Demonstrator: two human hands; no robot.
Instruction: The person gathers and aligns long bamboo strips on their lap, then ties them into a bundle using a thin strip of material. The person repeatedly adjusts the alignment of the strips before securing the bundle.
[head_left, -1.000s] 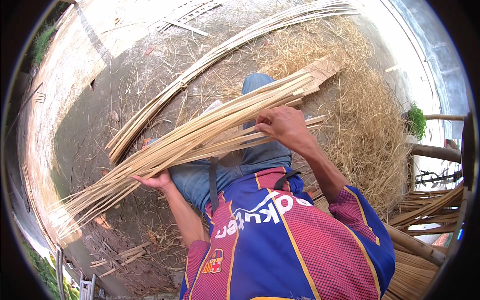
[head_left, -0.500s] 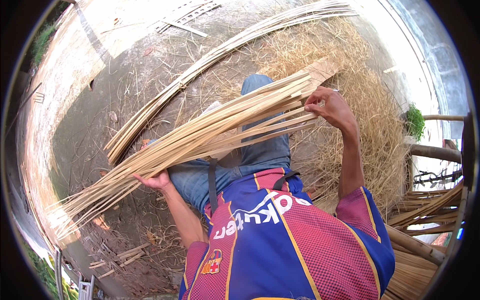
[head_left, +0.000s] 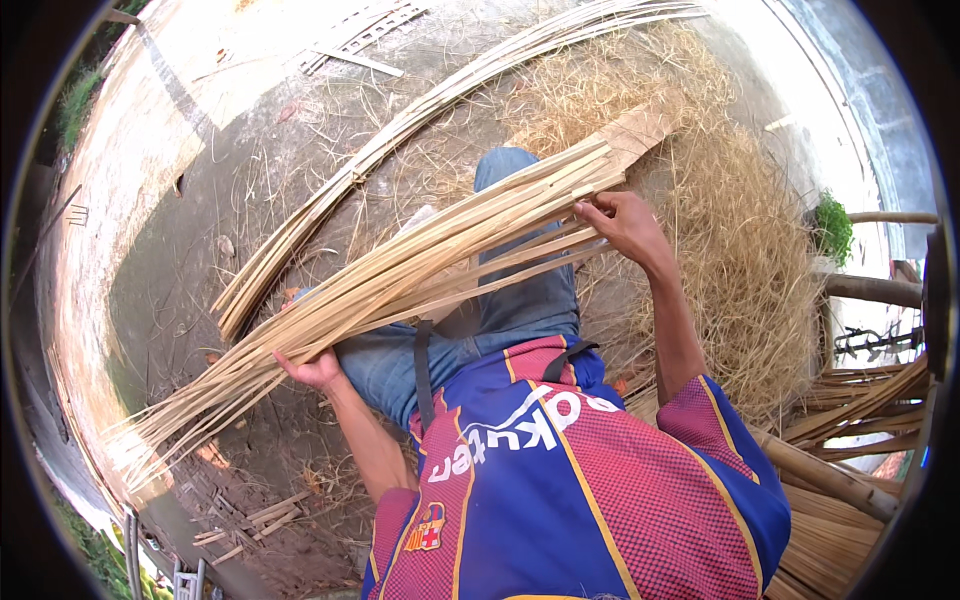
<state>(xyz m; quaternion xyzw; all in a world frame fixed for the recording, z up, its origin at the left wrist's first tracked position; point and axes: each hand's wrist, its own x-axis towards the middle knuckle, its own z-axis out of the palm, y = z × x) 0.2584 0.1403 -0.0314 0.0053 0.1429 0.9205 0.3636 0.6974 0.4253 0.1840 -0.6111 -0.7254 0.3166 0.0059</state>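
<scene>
A long bundle of thin, pale bamboo strips (head_left: 430, 255) lies slantwise across my lap, its far-left ends fanned out. My left hand (head_left: 312, 368) is closed round the bundle's lower edge, partly hidden beneath the strips. At the right-hand end, my right hand (head_left: 628, 228) has thumb and fingers pinched on the strips near their tips. A few strips on the near side stand apart from the main bundle. Under its right end, a flat brown piece (head_left: 640, 135) rests by my knee.
Beyond my legs lies another long bundle of strips (head_left: 340, 185), tied near its middle. A heap of straw-like shavings (head_left: 740, 270) spreads on the right. Short offcuts (head_left: 255, 525) lie at lower left. Wooden poles (head_left: 870, 290) and stacked strips (head_left: 820, 540) stand at right.
My right hand has moved left and slightly down along the strip ends, and the near-side strips have shifted left with it. My left hand has moved slightly right.
</scene>
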